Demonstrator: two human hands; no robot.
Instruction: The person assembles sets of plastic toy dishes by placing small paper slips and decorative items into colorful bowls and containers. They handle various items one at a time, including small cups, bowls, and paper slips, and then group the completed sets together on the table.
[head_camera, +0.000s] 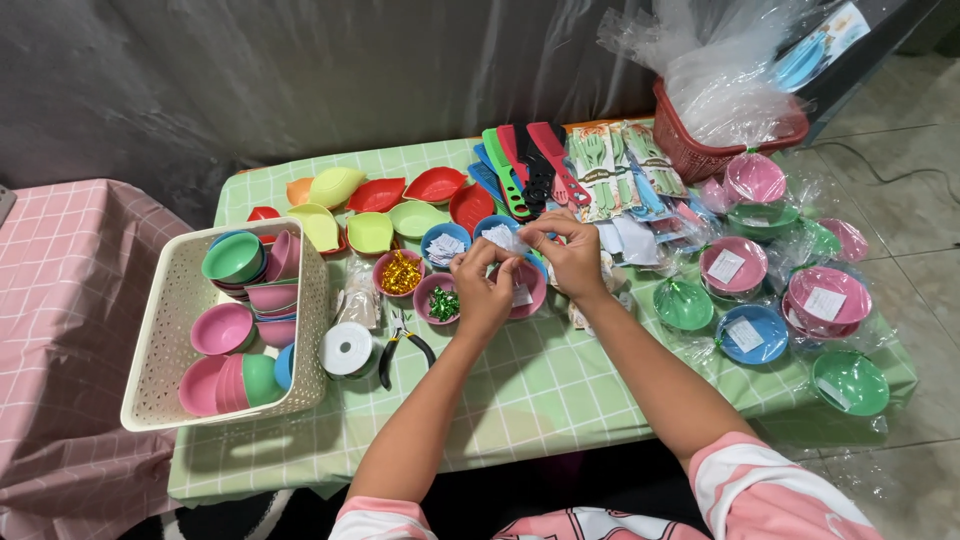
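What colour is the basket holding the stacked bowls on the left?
The basket is cream-white with a perforated wall, seen clearly in the head view.

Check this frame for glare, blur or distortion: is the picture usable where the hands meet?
Head view: even light, soft shadows. Both hands, left and right, are sharp, pinching a small white paper piece. Glare on the clear wrapping over the red basket. Slight wide-angle bowing at the green table edges.

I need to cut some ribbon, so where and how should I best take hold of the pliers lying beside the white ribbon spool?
Probably by the black handles. The pliers lie flat on the green checked table, jaws pointing away, handles splayed toward the near edge. Come from above on the near side and close a hand around both handles; the ribbon spool crowds their left.
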